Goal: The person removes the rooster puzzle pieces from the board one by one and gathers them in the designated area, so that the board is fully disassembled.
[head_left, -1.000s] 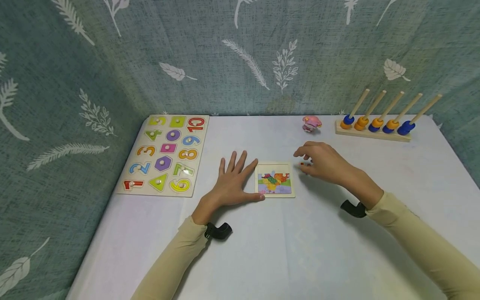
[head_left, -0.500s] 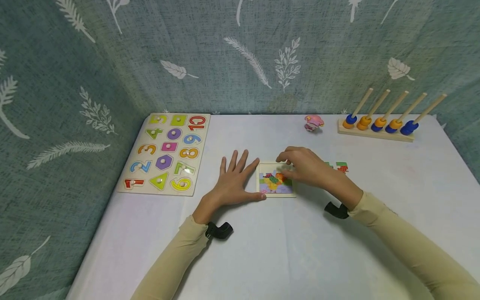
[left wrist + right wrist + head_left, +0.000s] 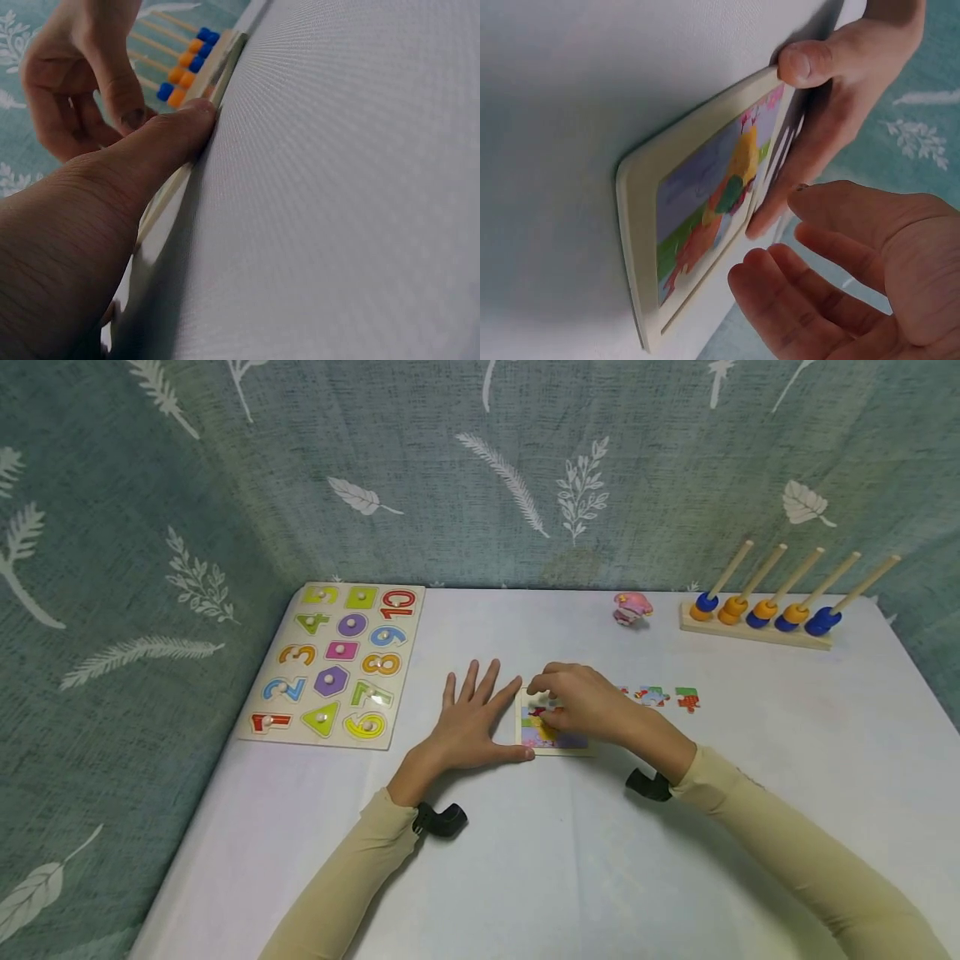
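A small framed jigsaw puzzle (image 3: 558,742) lies flat on the table, its picture showing a colourful bird on green and lilac. My left hand (image 3: 468,731) is spread at its left side, the thumb and a fingertip touching the frame's corners. Over the puzzle hovers my right hand (image 3: 588,703), fingers bent and covering part of the picture in the head view. In the right wrist view a gap shows between the right hand's thumb (image 3: 847,214) and its fingers, and I see nothing between them. Loose jigsaw pieces (image 3: 652,696) lie right of the puzzle, one partly behind the right hand.
A wooden number and shape board (image 3: 401,672) lies at the left. At the back stand a small pink figurine (image 3: 632,608) and, farther right, a bead stacker (image 3: 757,631) with upright pegs. Patterned fabric (image 3: 450,552) rises along the table's back and left edges.
My right hand has moved left from the loose pieces to above the puzzle, uncovering pieces behind it. The left hand stays at the frame.
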The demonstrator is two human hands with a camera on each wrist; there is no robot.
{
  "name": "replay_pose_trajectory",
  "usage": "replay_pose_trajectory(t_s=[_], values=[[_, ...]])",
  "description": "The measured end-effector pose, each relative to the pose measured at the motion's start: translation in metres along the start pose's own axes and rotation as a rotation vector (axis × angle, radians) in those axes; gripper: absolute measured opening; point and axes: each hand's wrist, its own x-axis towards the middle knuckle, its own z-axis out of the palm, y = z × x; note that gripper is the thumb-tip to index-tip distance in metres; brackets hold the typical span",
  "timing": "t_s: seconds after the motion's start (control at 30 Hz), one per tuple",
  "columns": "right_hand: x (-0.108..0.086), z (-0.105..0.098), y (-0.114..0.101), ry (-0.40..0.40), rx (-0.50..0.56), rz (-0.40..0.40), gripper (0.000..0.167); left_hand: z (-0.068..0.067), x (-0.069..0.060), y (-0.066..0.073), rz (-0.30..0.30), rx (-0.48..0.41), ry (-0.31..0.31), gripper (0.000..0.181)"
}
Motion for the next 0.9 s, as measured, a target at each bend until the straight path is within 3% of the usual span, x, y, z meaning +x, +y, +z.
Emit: replay_pose_trajectory(t_s=[0.17,0.47,0.9], values=[[0.003,0.006,-0.003,0.002,-0.02,-0.026,0.03,0.0,0.0,-0.001,-0.008,0.002,-0.008,0.109],[0.005,0.012,-0.007,-0.046,-0.021,0.002,0.034,0.001,0.0,-0.001,-0.001,-0.003,-0.005,0.108],[0.008,0.018,-0.008,-0.057,-0.081,-0.005,0.027,0.0,0.0,0.0,0.006,-0.008,0.004,0.107]])
